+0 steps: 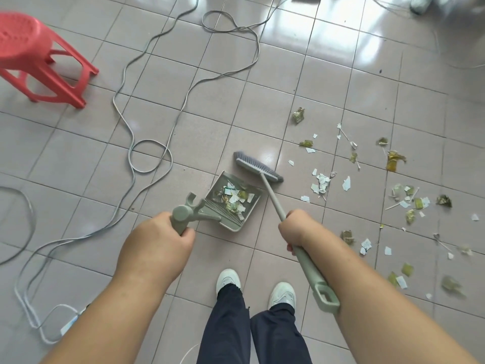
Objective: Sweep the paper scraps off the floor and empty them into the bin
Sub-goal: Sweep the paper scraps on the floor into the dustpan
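My left hand (157,243) grips the handle of a sage-green dustpan (256,206), which rests on the tiled floor and holds several white and green paper scraps. My right hand (296,227) is closed around the shaft of a green broom; its grey brush head (258,166) sits just beyond the pan's far right edge. More paper scraps (321,183) and crumpled green wrappers (393,160) lie scattered over the tiles to the right of the broom. No bin is in view.
Grey cables (147,156) loop across the floor to the left and ahead. A red plastic stool (34,56) stands at the far left. My feet in white shoes (228,279) are just behind the dustpan.
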